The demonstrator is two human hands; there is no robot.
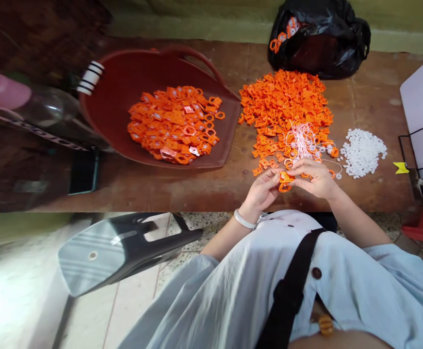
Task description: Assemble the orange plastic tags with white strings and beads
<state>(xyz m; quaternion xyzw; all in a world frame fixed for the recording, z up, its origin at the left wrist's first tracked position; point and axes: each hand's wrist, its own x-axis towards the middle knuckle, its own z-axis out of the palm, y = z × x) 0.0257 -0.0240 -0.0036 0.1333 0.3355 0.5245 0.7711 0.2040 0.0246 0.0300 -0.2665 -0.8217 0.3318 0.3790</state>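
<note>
Between my two hands, near the table's front edge, is a small orange plastic part (286, 177). My left hand (264, 190), with a white bangle at the wrist, pinches its left side. The fingers of my right hand (315, 178) are closed on its right side. Just beyond my hands lies a bundle of white strings (301, 138), on the near part of a large pile of orange parts (286, 99). To the right of the strings is a heap of small white pieces (363, 151).
A dark red scoop-shaped basket (113, 97) with orange parts stands left. A black plastic bag (320, 43) with similar parts is at the back. Far left are a phone (83, 172) and bottle (55, 109); a grey stool (91, 254) is below. A yellow tag (401, 167) is right.
</note>
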